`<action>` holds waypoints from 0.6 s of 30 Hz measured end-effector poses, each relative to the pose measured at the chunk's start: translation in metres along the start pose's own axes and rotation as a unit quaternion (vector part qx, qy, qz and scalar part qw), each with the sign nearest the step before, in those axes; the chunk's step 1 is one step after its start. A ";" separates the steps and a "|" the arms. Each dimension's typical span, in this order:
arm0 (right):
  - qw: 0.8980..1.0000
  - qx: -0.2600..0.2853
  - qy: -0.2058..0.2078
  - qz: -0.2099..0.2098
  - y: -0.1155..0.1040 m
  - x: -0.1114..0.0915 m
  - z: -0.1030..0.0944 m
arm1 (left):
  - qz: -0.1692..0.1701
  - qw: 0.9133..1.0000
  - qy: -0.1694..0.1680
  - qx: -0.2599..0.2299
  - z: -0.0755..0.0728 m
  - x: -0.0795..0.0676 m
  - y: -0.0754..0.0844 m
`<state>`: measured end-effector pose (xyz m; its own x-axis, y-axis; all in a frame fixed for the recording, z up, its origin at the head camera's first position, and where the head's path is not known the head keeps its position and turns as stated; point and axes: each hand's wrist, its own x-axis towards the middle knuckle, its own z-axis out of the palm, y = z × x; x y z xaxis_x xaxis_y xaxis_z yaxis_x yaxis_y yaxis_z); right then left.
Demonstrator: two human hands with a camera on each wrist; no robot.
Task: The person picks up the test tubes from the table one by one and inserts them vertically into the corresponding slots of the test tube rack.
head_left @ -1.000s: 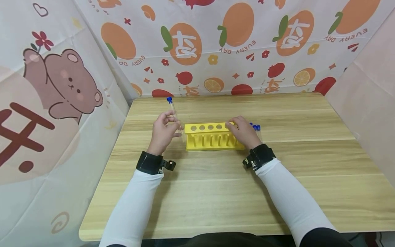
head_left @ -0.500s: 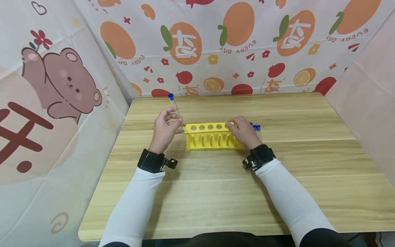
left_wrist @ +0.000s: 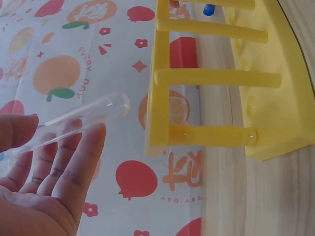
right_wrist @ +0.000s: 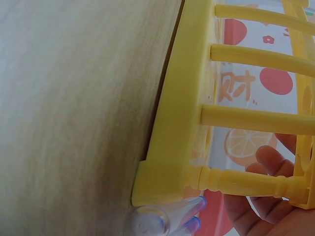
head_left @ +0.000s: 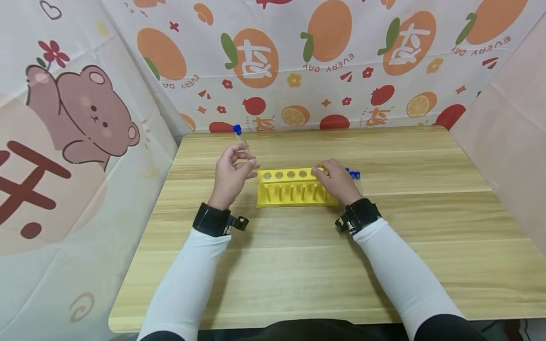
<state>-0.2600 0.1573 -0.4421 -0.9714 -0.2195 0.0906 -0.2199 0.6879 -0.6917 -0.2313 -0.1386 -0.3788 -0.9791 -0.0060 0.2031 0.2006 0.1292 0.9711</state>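
A clear test tube with a blue cap (head_left: 237, 129) slants in my left hand (head_left: 229, 176), pinched between thumb and fingers. Its rounded bottom (left_wrist: 115, 105) points toward the rack in the left wrist view, apart from it there. The yellow test tube rack (head_left: 294, 199) stands upright on the table, just right of that hand. Several round holes in its top board hold no tubes; the right end is covered. My right hand (head_left: 337, 183) grips the rack's right end, its fingers (right_wrist: 275, 164) curled at the top board in the right wrist view.
Several blue-capped tubes (head_left: 356, 175) are beside the rack's right end, partly behind the right hand; clear tube ends (right_wrist: 150, 221) show close to the rack base. The wooden table (head_left: 290, 265) meets a fruit-print cloth (head_left: 294, 80) at the back.
My left hand has risen slightly and moved right with the test tube, which leans more toward the rack's left end. The right hand and the rack have stayed put.
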 end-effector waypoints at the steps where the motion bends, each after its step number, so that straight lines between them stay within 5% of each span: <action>1: 1.000 0.000 0.001 0.001 0.000 0.000 0.000 | 0.003 1.000 -0.001 0.000 0.001 0.000 0.001; 18: 1.000 -0.001 0.000 0.000 -0.001 0.001 0.000 | 0.048 0.998 -0.020 0.025 0.009 0.005 0.010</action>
<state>-0.2607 0.1569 -0.4413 -0.9713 -0.2196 0.0914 -0.2208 0.6893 -0.6900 -0.2342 -0.1280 -0.3688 -0.9563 0.0483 0.2884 0.2924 0.1766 0.9399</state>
